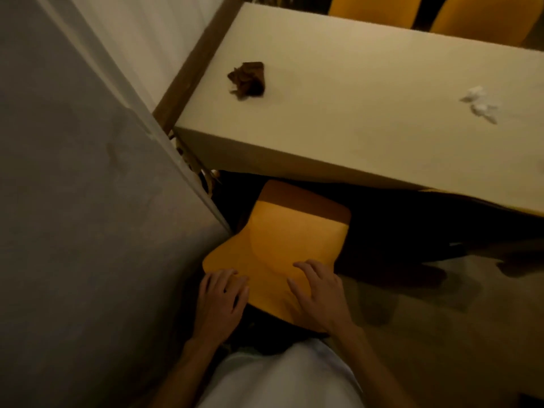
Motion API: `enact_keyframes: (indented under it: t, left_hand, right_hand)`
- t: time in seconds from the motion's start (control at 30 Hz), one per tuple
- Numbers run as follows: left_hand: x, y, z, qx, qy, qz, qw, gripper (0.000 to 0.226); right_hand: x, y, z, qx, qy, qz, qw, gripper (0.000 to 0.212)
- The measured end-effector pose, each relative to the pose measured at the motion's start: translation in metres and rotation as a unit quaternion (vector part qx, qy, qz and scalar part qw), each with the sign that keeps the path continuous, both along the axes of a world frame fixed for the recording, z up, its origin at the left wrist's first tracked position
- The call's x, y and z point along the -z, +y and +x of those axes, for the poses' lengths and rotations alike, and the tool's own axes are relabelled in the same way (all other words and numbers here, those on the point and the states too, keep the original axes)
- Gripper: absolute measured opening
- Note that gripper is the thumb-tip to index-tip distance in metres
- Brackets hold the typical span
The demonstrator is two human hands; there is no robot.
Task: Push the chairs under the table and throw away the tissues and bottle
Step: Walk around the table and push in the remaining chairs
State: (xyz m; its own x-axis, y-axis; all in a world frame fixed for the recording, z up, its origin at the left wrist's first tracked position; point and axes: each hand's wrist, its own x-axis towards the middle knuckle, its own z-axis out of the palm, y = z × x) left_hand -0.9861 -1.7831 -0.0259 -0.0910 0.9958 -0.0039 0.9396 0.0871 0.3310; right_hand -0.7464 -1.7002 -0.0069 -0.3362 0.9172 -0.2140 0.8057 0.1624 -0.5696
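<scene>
A yellow chair (290, 240) stands in front of me with its seat partly under the cream table (368, 142). My left hand (219, 304) and my right hand (318, 295) both rest on the top of the chair's backrest, fingers curled over it. On the table lie a crumpled brown tissue (247, 80) near the left end and a crumpled white tissue (481, 103) at the right. No bottle shows in this view.
A grey wall (88, 201) runs close along my left, leaving a narrow gap beside the chair. Two more yellow chairs (374, 8) (485, 19) stand on the far side of the table. Pale floor (441, 334) lies to the right.
</scene>
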Motion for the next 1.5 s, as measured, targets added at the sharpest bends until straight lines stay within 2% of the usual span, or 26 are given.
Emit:
enact_keyframes:
  t: [0.1, 0.2, 0.27, 0.33, 0.4, 0.6, 0.73, 1.13, 1.5]
  left_hand:
    - [0.005, 0.012, -0.014, 0.045, -0.006, -0.023, 0.999, 0.034]
    - [0.006, 0.018, -0.025, 0.096, -0.003, -0.038, 0.995, 0.031]
    - [0.008, 0.017, -0.027, 0.109, 0.001, -0.042, 0.993, 0.029]
    - [0.010, 0.015, -0.031, 0.116, -0.002, -0.041, 0.992, 0.032]
    - [0.009, 0.021, -0.036, 0.129, -0.010, -0.040, 0.991, 0.038]
    - [0.010, 0.013, -0.060, 0.173, -0.016, -0.044, 0.984, 0.045]
    - [0.016, 0.013, -0.071, 0.181, 0.007, -0.056, 0.982, 0.048]
    - [0.032, 0.019, -0.057, 0.182, -0.009, -0.045, 0.982, 0.048]
    - [0.030, 0.083, -0.019, 0.173, -0.026, -0.042, 0.984, 0.051]
  right_hand:
    - [0.004, -0.018, -0.009, 0.056, -0.008, -0.007, 0.998, 0.057]
    - [0.009, -0.045, -0.026, 0.110, 0.025, -0.077, 0.991, 0.074]
    - [0.010, -0.065, -0.039, 0.100, -0.011, -0.114, 0.988, 0.078]
    - [0.009, -0.079, -0.050, 0.097, -0.074, -0.085, 0.989, 0.064]
    - [0.005, -0.083, -0.057, 0.131, -0.095, -0.045, 0.986, 0.053]
    - [0.018, -0.116, -0.072, 0.196, -0.132, 0.034, 0.971, 0.054]
    - [0.022, -0.123, -0.086, 0.215, -0.137, 0.018, 0.967, 0.055]
    - [0.029, -0.113, -0.063, 0.184, -0.146, 0.009, 0.972, 0.049]
    - [0.026, -0.040, -0.026, 0.194, -0.159, 0.008, 0.968, 0.055]
